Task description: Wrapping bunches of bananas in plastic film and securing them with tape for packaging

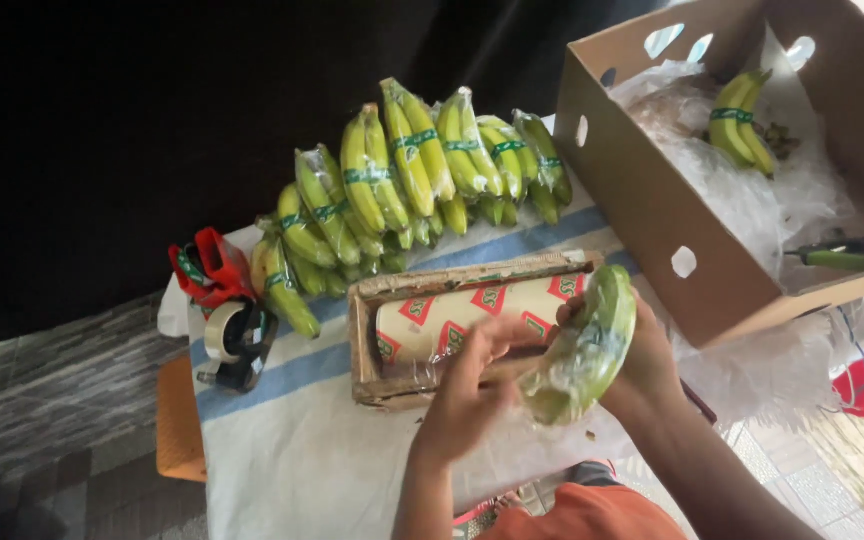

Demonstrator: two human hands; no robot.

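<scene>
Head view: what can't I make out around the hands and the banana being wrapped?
- Left hand: seen from the back, so its fingertips and grip are hidden.
- Right hand: mostly covered by the wrapped banana.
- Film roll: its near side is blocked by the left hand.
- Cardboard box: right side cut off by the frame edge; the plastic lining hides its bottom.

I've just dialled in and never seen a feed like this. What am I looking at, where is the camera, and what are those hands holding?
There is no machine: the one camera sits on a person's head and looks down at their own bare hands. The left hand and right hand hold a bunch of green bananas with clear film around it. Behind it a roll of film lies in a wooden holder on a cloth-covered table. Wrapped banana bunches lie in a row, a tape dispenser to the left, a cardboard box to the right.
</scene>
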